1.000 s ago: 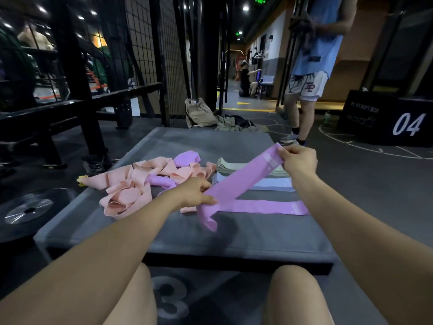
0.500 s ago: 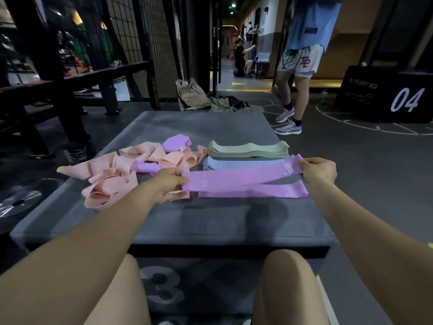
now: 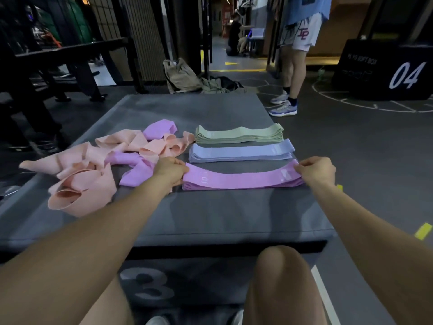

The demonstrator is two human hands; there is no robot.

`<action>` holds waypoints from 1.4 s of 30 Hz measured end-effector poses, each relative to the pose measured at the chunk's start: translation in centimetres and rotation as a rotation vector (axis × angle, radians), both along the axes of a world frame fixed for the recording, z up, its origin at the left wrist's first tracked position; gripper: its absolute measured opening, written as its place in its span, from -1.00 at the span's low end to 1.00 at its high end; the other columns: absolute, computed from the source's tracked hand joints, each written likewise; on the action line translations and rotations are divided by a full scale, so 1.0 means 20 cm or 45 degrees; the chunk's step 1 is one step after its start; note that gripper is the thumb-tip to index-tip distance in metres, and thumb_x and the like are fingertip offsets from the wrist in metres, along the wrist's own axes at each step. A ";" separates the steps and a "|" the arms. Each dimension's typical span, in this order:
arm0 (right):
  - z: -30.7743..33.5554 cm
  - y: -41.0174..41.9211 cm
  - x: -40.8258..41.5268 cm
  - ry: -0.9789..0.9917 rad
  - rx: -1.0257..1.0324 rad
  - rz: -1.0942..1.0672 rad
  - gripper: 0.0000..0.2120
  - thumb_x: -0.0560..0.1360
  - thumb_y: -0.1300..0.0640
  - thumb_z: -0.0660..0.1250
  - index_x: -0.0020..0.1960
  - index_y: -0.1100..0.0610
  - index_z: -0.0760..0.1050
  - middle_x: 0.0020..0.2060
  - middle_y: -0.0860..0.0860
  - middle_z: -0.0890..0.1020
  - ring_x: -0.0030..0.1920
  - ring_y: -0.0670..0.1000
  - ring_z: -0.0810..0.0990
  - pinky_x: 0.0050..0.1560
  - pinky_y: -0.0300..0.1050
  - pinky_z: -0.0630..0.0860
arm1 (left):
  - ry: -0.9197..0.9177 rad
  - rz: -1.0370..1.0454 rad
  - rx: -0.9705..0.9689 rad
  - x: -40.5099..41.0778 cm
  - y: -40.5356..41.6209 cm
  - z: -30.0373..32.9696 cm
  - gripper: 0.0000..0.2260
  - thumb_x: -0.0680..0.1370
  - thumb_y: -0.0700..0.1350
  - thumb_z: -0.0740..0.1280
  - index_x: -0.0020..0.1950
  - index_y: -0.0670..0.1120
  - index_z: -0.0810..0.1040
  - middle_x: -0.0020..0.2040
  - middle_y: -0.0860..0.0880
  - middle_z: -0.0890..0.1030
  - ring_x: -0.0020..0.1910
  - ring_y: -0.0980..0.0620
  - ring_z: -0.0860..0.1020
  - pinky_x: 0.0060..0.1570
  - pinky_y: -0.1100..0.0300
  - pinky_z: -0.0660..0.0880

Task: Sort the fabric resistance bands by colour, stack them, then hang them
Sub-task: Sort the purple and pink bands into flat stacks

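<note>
A flat purple fabric resistance band (image 3: pixel 241 180) lies stretched left to right across the middle of the frame, on top of a low stack of matching purple bands (image 3: pixel 243 186) on a grey padded plyo box (image 3: pixel 210 219). The person's left hand (image 3: pixel 169 171) pinches the band's left end with curled fingers, and the right hand (image 3: pixel 316 171) pinches its right end the same way, each at an end of the stack. Just above it in the frame sits a neat stack of pale blue fabric bands (image 3: pixel 241 152), and above that a neat stack of sage green fabric bands (image 3: pixel 239 134); the three stacks lie parallel, close but apart. To the left of centre sprawls a loose, tangled heap of peach-pink fabric bands (image 3: pixel 79 177) with several unsorted purple bands (image 3: pixel 138 171) mixed into it. The box front at the bottom of the frame bears a large number 3. In the upper right stands a black plyo box marked 04 (image 3: pixel 384 71), and a standing person in a blue top and white shorts (image 3: pixel 300 31) is just left of it. A crumpled beige bag (image 3: pixel 180 75) lies on the dark floor at the upper centre.
</note>
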State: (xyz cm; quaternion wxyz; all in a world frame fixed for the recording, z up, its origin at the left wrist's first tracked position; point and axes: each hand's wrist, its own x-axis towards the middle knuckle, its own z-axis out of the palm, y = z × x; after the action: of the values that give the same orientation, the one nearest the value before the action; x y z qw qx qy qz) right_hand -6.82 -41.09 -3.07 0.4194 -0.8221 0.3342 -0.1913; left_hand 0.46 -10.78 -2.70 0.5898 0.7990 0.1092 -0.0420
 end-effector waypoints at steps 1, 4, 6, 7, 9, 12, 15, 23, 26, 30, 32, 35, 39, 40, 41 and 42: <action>-0.01 0.00 0.00 0.016 -0.010 0.002 -0.85 0.46 0.14 0.39 -0.02 0.17 0.63 -0.03 0.16 0.64 -0.09 0.13 0.55 -0.06 -0.14 0.43 | -0.008 -0.002 0.062 0.01 0.00 -0.01 -0.79 0.47 -0.36 0.33 -0.29 -0.11 0.48 -0.02 -0.23 0.59 -0.01 -0.17 0.58 -0.02 -0.05 0.59; -0.03 -0.01 0.00 0.063 -0.053 -0.003 -0.87 0.46 0.14 0.39 -0.03 0.14 0.62 -0.01 0.16 0.64 0.00 0.18 0.58 -0.02 -0.09 0.46 | -0.036 0.003 0.222 0.02 0.01 -0.04 -0.78 0.43 -0.35 0.36 -0.34 -0.09 0.50 -0.14 -0.17 0.59 -0.04 -0.13 0.58 0.10 -0.10 0.55; -0.04 -0.01 0.00 0.099 -0.086 -0.006 -0.89 0.45 0.13 0.38 -0.05 0.13 0.62 0.00 0.17 0.63 0.01 0.21 0.58 -0.03 -0.08 0.45 | -0.053 -0.009 0.296 0.02 0.01 -0.06 -0.78 0.41 -0.35 0.37 -0.37 -0.08 0.51 -0.18 -0.17 0.60 -0.12 -0.09 0.56 0.09 -0.08 0.55; -0.05 -0.01 0.00 0.114 -0.103 -0.006 -0.90 0.46 0.13 0.38 -0.06 0.13 0.61 0.00 0.17 0.63 0.01 0.22 0.58 -0.04 -0.08 0.45 | -0.060 -0.009 0.325 0.02 0.01 -0.07 -0.78 0.41 -0.34 0.38 -0.37 -0.08 0.51 -0.16 -0.19 0.62 -0.14 -0.08 0.55 0.08 -0.07 0.56; -0.05 0.00 0.00 0.141 -0.144 -0.016 -0.89 0.47 0.14 0.35 -0.05 0.13 0.60 -0.01 0.17 0.62 0.00 0.23 0.57 -0.05 -0.07 0.44 | -0.082 -0.005 0.386 0.02 0.01 -0.07 -0.79 0.40 -0.33 0.39 -0.36 -0.07 0.51 -0.13 -0.18 0.63 -0.15 -0.10 0.56 0.07 -0.03 0.56; -0.06 0.01 0.01 0.164 -0.206 -0.029 -0.87 0.47 0.18 0.30 -0.02 0.13 0.60 0.00 0.18 0.61 0.00 0.24 0.57 -0.09 -0.10 0.41 | -0.116 -0.019 0.493 0.01 0.00 -0.08 -0.87 0.42 -0.30 0.38 -0.29 -0.11 0.54 -0.18 -0.10 0.59 -0.12 -0.13 0.56 -0.07 0.17 0.49; -0.07 0.02 0.01 0.159 -0.242 -0.014 -0.85 0.48 0.17 0.29 -0.02 0.18 0.58 -0.02 0.20 0.61 0.01 0.25 0.56 -0.10 -0.11 0.38 | -0.190 -0.046 0.600 -0.01 -0.01 -0.07 -0.95 0.45 -0.27 0.38 -0.18 -0.14 0.56 -0.17 -0.06 0.55 -0.14 -0.02 0.48 -0.13 0.21 0.35; -0.10 0.01 0.02 0.184 -0.314 0.021 -0.84 0.49 0.16 0.28 0.00 0.23 0.53 -0.01 0.23 0.60 0.02 0.27 0.55 -0.10 -0.09 0.36 | -0.287 -0.064 0.695 0.00 0.00 -0.10 -0.86 0.44 -0.26 0.38 -0.26 -0.09 0.48 -0.12 -0.12 0.61 -0.16 -0.04 0.49 -0.15 0.20 0.36; -0.11 0.00 0.03 0.199 -0.352 0.044 -0.82 0.51 0.13 0.28 0.01 0.24 0.51 0.00 0.24 0.60 0.03 0.27 0.54 -0.11 -0.08 0.34 | -0.300 -0.065 0.724 0.00 0.00 -0.11 -0.90 0.43 -0.28 0.38 -0.25 -0.13 0.51 -0.10 -0.15 0.63 -0.13 -0.10 0.53 -0.13 0.17 0.40; -0.13 0.01 0.03 0.219 -0.392 0.074 -0.80 0.54 0.12 0.25 0.04 0.26 0.46 0.04 0.26 0.57 0.05 0.28 0.53 -0.11 -0.07 0.33 | -0.337 -0.072 0.765 -0.01 -0.01 -0.13 -0.91 0.41 -0.28 0.38 -0.20 -0.14 0.50 -0.09 -0.16 0.63 -0.06 -0.16 0.57 -0.09 0.11 0.45; -0.14 0.02 0.03 0.219 -0.417 0.095 -0.81 0.55 0.18 0.23 0.09 0.28 0.43 0.07 0.26 0.54 0.07 0.28 0.51 -0.10 -0.06 0.34 | -0.345 -0.086 0.830 -0.01 -0.01 -0.13 -0.91 0.42 -0.27 0.37 -0.15 -0.14 0.48 -0.06 -0.16 0.60 -0.06 -0.16 0.55 -0.11 0.08 0.44; -0.15 0.03 0.02 0.170 -0.468 0.117 -0.84 0.55 0.27 0.19 0.12 0.29 0.37 0.11 0.25 0.49 0.06 0.29 0.49 -0.10 -0.02 0.35 | -0.376 -0.123 0.955 0.00 -0.01 -0.12 -0.89 0.45 -0.26 0.35 -0.05 -0.19 0.49 0.05 -0.19 0.51 -0.04 -0.19 0.51 -0.10 0.05 0.42; -0.17 0.01 0.03 0.097 -0.410 0.052 -0.88 0.53 0.31 0.16 0.05 0.26 0.39 0.04 0.17 0.35 0.02 0.29 0.44 -0.13 -0.05 0.29 | -0.486 -0.227 1.020 0.01 -0.02 -0.14 -0.89 0.47 -0.33 0.28 -0.06 -0.17 0.53 0.04 -0.16 0.49 -0.02 -0.15 0.50 -0.08 0.08 0.41; -0.17 0.00 0.04 0.089 -0.365 0.041 -0.88 0.53 0.30 0.15 0.02 0.27 0.42 0.00 0.15 0.34 0.03 0.28 0.43 -0.14 -0.07 0.26 | -0.491 -0.247 1.019 0.01 -0.02 -0.14 -0.87 0.48 -0.34 0.26 -0.07 -0.17 0.55 0.03 -0.15 0.50 -0.02 -0.14 0.51 -0.07 0.08 0.42; -0.17 -0.02 0.04 0.088 -0.387 0.057 -0.85 0.53 0.29 0.15 0.01 0.28 0.47 0.00 0.16 0.36 0.05 0.26 0.43 -0.13 -0.09 0.25 | -0.486 -0.260 1.017 0.01 -0.02 -0.15 -0.85 0.49 -0.34 0.25 -0.07 -0.16 0.57 0.02 -0.14 0.51 -0.02 -0.13 0.52 -0.07 0.09 0.43; -0.17 -0.02 0.04 0.102 -0.472 0.088 -0.83 0.52 0.29 0.17 0.01 0.29 0.50 0.03 0.20 0.39 0.06 0.25 0.44 -0.11 -0.11 0.25 | -0.480 -0.269 1.016 0.01 -0.01 -0.15 -0.85 0.51 -0.33 0.24 -0.06 -0.16 0.58 0.02 -0.14 0.52 -0.02 -0.12 0.52 -0.07 0.11 0.42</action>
State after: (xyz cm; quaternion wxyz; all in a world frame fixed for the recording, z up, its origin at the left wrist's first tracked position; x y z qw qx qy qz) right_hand -6.00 -41.52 -6.55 0.2534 -0.9032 0.2812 -0.2022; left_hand 0.61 -11.05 -5.72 0.2377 0.9643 -0.0747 0.0896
